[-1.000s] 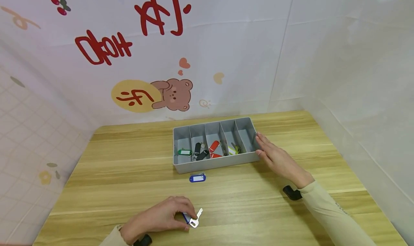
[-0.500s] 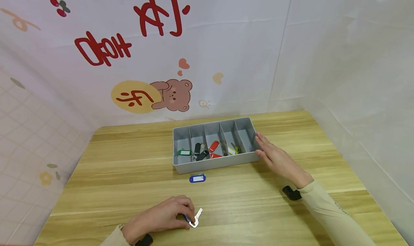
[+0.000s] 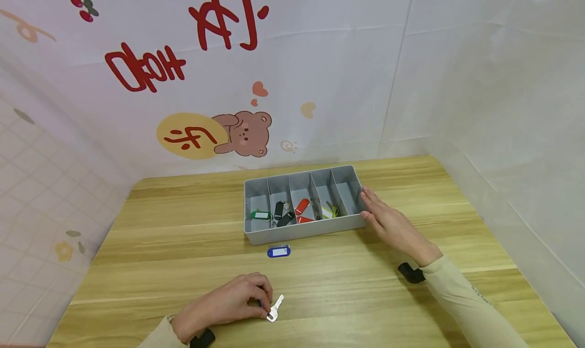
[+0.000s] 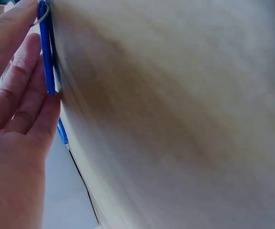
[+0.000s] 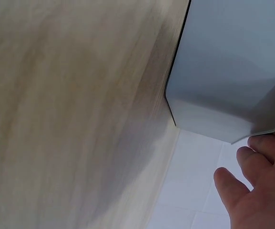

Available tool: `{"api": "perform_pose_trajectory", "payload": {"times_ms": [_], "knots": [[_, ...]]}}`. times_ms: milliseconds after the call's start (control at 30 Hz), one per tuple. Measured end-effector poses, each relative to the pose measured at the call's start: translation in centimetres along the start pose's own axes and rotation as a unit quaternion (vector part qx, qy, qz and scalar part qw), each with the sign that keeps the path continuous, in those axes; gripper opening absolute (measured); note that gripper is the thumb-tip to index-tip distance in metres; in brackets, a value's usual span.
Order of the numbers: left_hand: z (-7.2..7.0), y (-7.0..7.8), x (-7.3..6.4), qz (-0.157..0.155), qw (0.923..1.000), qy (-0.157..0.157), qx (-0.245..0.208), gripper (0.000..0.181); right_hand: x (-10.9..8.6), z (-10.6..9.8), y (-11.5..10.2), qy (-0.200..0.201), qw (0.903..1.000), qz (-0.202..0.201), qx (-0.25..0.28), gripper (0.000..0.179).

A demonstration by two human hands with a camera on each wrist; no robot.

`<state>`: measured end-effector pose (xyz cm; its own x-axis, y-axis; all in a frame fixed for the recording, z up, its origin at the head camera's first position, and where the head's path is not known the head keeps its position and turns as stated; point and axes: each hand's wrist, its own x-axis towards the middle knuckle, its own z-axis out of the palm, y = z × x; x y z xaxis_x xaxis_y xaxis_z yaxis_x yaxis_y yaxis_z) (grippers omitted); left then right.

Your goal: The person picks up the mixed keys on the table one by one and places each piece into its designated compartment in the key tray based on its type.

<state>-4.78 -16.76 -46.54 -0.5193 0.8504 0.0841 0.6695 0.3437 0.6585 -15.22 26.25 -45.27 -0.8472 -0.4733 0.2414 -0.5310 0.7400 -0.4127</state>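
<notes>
My left hand (image 3: 233, 299) pinches a blue key tag (image 4: 46, 52) by its edges, low over the table; a silver key (image 3: 274, 310) on it points away to the right. In the head view the fingers hide most of this tag. Beyond it, a second blue key tag (image 3: 279, 251) lies flat before a grey divided tray (image 3: 311, 230). The straight fingers of my right hand (image 3: 395, 231) rest against the tray's right end. Inside are a green tag (image 3: 261, 215), black tags (image 3: 279, 210), red tags (image 3: 302, 206) and a yellow tag (image 3: 330, 212), sorted by compartment.
The tray stands at the back of the wooden table (image 3: 183, 266), its rightmost compartment (image 3: 348, 193) bare. A printed white sheet (image 3: 343, 73) rises behind the table and along both sides.
My left hand has shifted very slightly left, and the blue tag has turned further behind its fingers, its key swinging a little. My right hand and the tray stay put.
</notes>
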Motion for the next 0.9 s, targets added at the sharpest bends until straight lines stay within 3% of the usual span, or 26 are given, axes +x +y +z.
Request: {"api": "perform_pose_trajectory", "payload": {"times_ms": [167, 400, 767, 900], "knots": [[0.1, 0.0, 0.0, 0.009, 0.9999, 0.011, -0.009, 0.003, -0.1, 0.0, 0.0, 0.007, 1.0, -0.003, 0.001, 0.058], [0.1, 0.0, 0.3, 0.015, 0.9978, 0.06, -0.023, 0.004, -0.3, 0.1, 0.2, 0.003, 1.0, -0.002, 0.004, 0.058], [-0.6, 1.0, 1.9, -0.045, 0.9867, 0.131, -0.084, 0.006, -0.4, -0.3, 0.3, 0.0, 0.9994, 0.014, 0.031, 0.062], [-0.8, 1.4, 2.7, -0.045, 0.9834, 0.155, -0.083, 0.007, -0.3, -0.4, 0.4, -0.009, 0.9992, 0.017, 0.034, 0.062]]}}
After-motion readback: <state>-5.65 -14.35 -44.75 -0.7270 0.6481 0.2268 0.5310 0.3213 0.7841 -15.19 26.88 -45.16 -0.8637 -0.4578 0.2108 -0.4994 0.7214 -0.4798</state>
